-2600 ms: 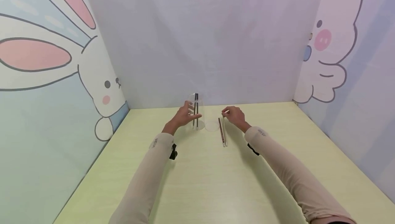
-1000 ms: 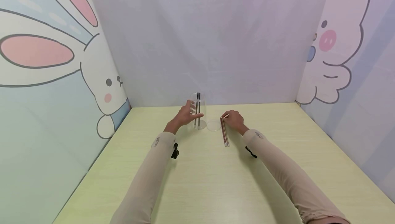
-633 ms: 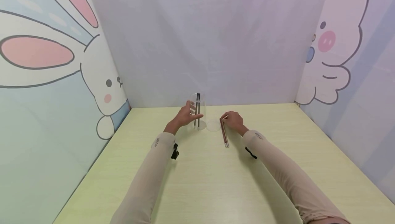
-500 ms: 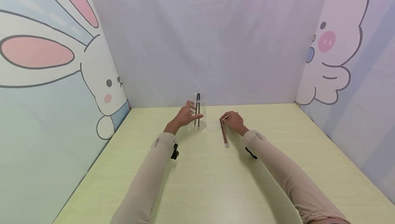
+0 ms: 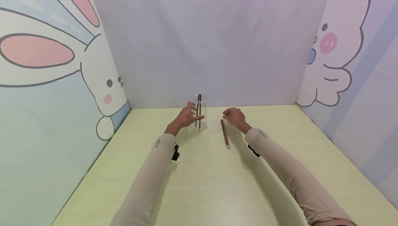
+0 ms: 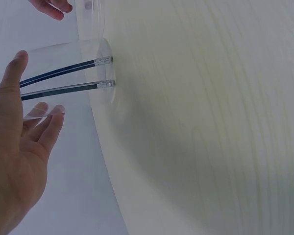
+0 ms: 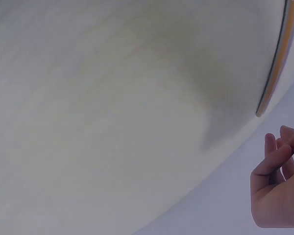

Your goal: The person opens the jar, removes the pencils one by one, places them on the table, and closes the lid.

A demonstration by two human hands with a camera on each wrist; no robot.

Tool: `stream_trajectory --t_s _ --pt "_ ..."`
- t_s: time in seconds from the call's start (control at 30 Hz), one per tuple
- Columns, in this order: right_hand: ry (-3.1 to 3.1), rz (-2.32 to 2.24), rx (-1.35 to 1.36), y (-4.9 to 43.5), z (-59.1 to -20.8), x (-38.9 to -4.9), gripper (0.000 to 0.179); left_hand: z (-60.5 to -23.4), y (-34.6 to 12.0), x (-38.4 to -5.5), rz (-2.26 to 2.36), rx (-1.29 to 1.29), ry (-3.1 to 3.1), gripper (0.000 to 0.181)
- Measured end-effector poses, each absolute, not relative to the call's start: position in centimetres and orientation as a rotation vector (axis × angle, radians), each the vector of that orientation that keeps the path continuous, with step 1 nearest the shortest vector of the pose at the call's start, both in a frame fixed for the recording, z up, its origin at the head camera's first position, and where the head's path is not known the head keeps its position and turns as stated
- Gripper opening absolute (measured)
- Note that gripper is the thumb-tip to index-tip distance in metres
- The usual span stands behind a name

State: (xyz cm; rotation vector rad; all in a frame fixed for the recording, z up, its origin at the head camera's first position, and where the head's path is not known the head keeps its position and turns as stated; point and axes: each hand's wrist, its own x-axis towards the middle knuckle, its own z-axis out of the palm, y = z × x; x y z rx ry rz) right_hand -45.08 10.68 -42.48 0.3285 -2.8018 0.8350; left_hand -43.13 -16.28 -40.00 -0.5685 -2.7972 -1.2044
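Note:
My left hand (image 5: 186,116) holds a clear cylinder (image 5: 203,126) standing upright at the back of the table, its thumb and fingers curved round the wall. Inside lean two dark chopsticks (image 5: 199,112), their silver ends down, as the left wrist view shows. To the right, two reddish-brown chopsticks (image 5: 225,134) lie side by side on the table, silver-banded ends towards me. Just beyond their far ends hovers my right hand (image 5: 235,116), its fingers loosely bent and holding nothing. In the right wrist view that hand is apart from the brown chopstick (image 7: 279,54).
A second clear container (image 6: 92,19), whose round base (image 5: 214,127) shows between the cylinder and the brown chopsticks, stands close by. A pale curtain (image 5: 205,46) rises behind the table's back edge. Cartoon-printed panels (image 5: 56,122) flank both sides of the pale wooden table (image 5: 202,184).
The right hand drew the lighter chopstick against its partner, so the two now lie together. It then let go and lifted slightly away. The left hand has stayed on the cylinder.

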Motion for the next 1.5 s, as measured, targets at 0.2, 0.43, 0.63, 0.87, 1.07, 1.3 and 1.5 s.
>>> stream_trajectory --t_s 0.2,0.43,0.63,0.87,1.07,1.3,1.5 --pt "-2.743 0.833 0.371 10.2 -40.3 -45.4 0.026 -39.8 -16.4 -43.0 -1.19 -0.57 -2.801 0.082" --pt "-2.687 0.828 0.429 9.1 -37.5 -45.2 0.027 -39.8 -16.6 -42.8 -1.182 -0.574 -2.798 0.081" --pt "-2.642 0.823 0.462 8.3 -34.9 -44.9 0.028 -39.8 -16.6 -42.9 -1.182 -0.569 -2.792 0.082" --pt "-2.653 0.823 0.483 7.5 -33.0 -44.3 0.029 -39.8 -16.6 -42.9 -1.18 -0.561 -2.793 0.082" --pt "-2.643 0.786 0.502 6.7 -32.0 -44.4 0.029 -39.7 -16.7 -43.0 -1.191 -0.57 -2.786 0.077" --pt "-2.608 0.79 0.571 5.3 -30.4 -43.9 0.029 -39.7 -16.7 -43.2 -1.21 -0.561 -2.777 0.081" --pt "-2.586 0.812 0.618 4.4 -29.8 -43.6 0.027 -40.1 -16.4 -43.1 -1.241 -0.56 -2.778 0.085"
